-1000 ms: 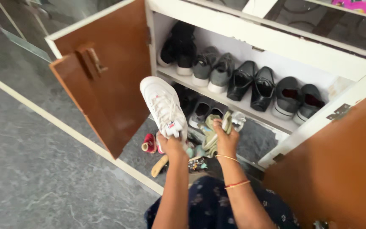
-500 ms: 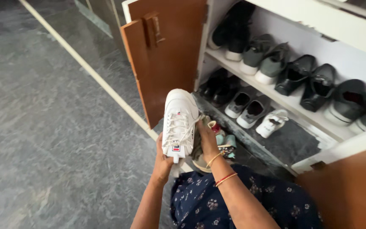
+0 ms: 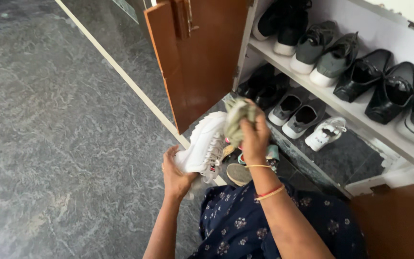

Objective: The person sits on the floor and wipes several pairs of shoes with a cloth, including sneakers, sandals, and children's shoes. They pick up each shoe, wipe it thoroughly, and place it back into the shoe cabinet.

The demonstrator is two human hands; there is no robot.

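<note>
Person crouched before an open shoe cabinet, seen from above. Left hand (image 3: pixel 176 175) cups the heel end of a white sneaker (image 3: pixel 206 143) from below, fingers wrapped around it and gripping; the shoe is tipped on its side, toe pointing up and away toward the cabinet, chunky sole facing left, laces facing right. Right hand (image 3: pixel 255 136) is closed into a fist around a bunched pale green cloth (image 3: pixel 235 117), pressing it against the sneaker's upper near the toe; cloth and shoe are touching. Thin bangles and a red thread sit on the right wrist. The sneaker is held in the air just in front of the cabinet's lower shelf, above the grey stone floor (image 3: pixel 49 120). Brown wooden door (image 3: pixel 202 57) stands swung open to the left of the shoe. Upper shelf (image 3: pixel 360 112) carries a row: black-and-white pair, grey pair (image 3: pixel 324 52), black leather pair (image 3: pixel 379 84), and part of another grey shoe at the right edge. Lower shelf holds a dark pair at the back, a grey slip-on pair (image 3: pixel 295 110), and a single small white sneaker (image 3: pixel 327 133) lying just right of them. Beneath the hands, small colourful footwear and a tan sole (image 3: pixel 239 173) lie on the floor, partly hidden. Dark floral garment covers the lap at the bottom.
</note>
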